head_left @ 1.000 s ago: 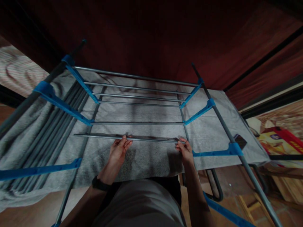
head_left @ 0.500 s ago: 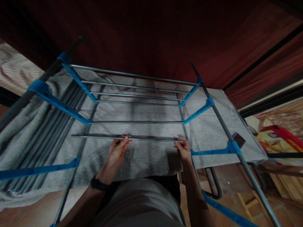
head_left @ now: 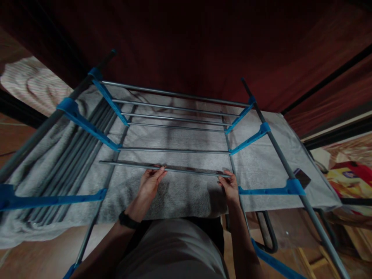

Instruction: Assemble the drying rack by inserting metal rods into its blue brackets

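Note:
A loose grey metal rod (head_left: 128,164) lies crosswise in front of me, held level above a grey towel (head_left: 180,193). My left hand (head_left: 151,181) grips the rod near its middle with fingers curled round it. My right hand (head_left: 229,185) pinches the rod's right end, close to a blue plastic bracket (head_left: 267,190). Beyond the rod stands a metal rack frame (head_left: 174,116) with several fitted cross rods between blue side pieces.
Several more loose rods (head_left: 72,155) lie on the towel at the left. A small dark object (head_left: 302,177) rests on the towel's right edge. Slanted grey rack poles (head_left: 290,170) flank both sides. A colourful box (head_left: 348,178) sits at the far right. Dark red wall behind.
Both hands keep their grip on the rod. The view has shifted slightly, so the rack and rod sit a little further right in the picture.

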`<state>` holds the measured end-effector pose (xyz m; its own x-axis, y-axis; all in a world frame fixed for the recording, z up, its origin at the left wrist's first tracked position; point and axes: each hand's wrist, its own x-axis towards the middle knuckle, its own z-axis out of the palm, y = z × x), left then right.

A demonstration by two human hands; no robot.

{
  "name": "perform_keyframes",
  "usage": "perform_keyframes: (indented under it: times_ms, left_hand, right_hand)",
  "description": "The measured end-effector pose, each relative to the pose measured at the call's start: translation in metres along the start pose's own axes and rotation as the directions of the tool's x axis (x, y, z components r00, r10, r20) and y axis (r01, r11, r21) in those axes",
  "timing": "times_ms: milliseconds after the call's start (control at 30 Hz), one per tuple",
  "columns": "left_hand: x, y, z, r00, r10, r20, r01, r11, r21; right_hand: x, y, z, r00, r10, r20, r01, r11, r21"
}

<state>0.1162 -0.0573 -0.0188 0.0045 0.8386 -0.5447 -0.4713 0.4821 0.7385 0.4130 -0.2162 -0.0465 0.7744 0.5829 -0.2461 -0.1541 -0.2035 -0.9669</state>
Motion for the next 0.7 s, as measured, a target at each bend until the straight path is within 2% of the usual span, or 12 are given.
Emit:
perform_keyframes:
  times_ms: [267,467,567,700]
  left_hand:
    - [-0.016,0.002,0.004,0.997,0.016,0.073,-0.013,0.999,-0.037]
    - [-0.029,-0.009,0.01,0.995,0.032,0.095,-0.029,0.999,-0.031]
    - [-0.035,-0.014,0.012,0.993,0.038,0.116,-0.036,0.999,-0.021]
    - [-0.044,-0.02,0.015,0.984,0.043,0.174,-0.043,0.999,-0.004]
  right_hand:
    - [-0.001,0.0,-0.006,0.999,0.0,0.044,0.003,0.999,-0.054]
    - [0.001,0.003,-0.024,0.996,-0.004,0.084,0.021,0.978,-0.208]
    - [0.002,0.008,-0.043,0.989,-0.102,0.106,0.137,0.897,-0.42]
    - [0.0,0.012,-0.067,0.919,-0.31,0.243,0.393,0.705,-0.591]
